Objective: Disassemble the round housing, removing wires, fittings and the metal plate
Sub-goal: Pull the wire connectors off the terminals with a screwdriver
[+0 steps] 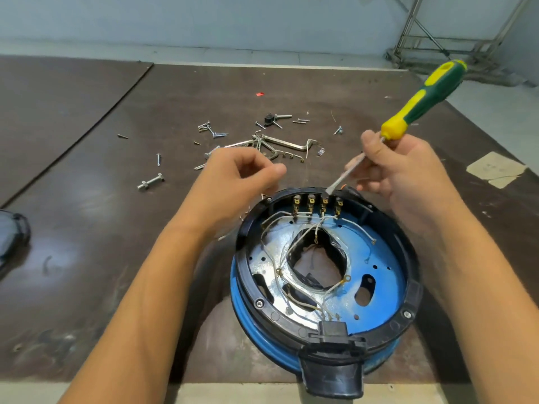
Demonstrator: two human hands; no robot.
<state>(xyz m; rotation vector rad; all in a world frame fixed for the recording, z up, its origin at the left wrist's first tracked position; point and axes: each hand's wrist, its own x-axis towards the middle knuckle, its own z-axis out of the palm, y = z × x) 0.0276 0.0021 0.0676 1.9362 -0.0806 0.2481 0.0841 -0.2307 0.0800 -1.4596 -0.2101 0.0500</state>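
The round housing [326,325], blue with a black rim, lies open side up near the table's front edge. Inside it sits a shiny metal plate [268,252] with a large middle hole, crossed by white wires [303,228]. A row of brass terminals [318,204] lines the far rim. My right hand [405,167] grips a screwdriver [420,103] with a yellow and green handle by its shaft. The flat tip rests at the third terminal. My left hand [236,176] hovers just left of the far rim with curled fingers. Whether it pinches anything is unclear.
Loose screws, bolts and hex keys [262,141] lie scattered on the dark table behind the housing. A bolt with a nut [150,182] lies further left. A dark object [11,237] sits at the left edge. A paper scrap [495,169] lies at the right.
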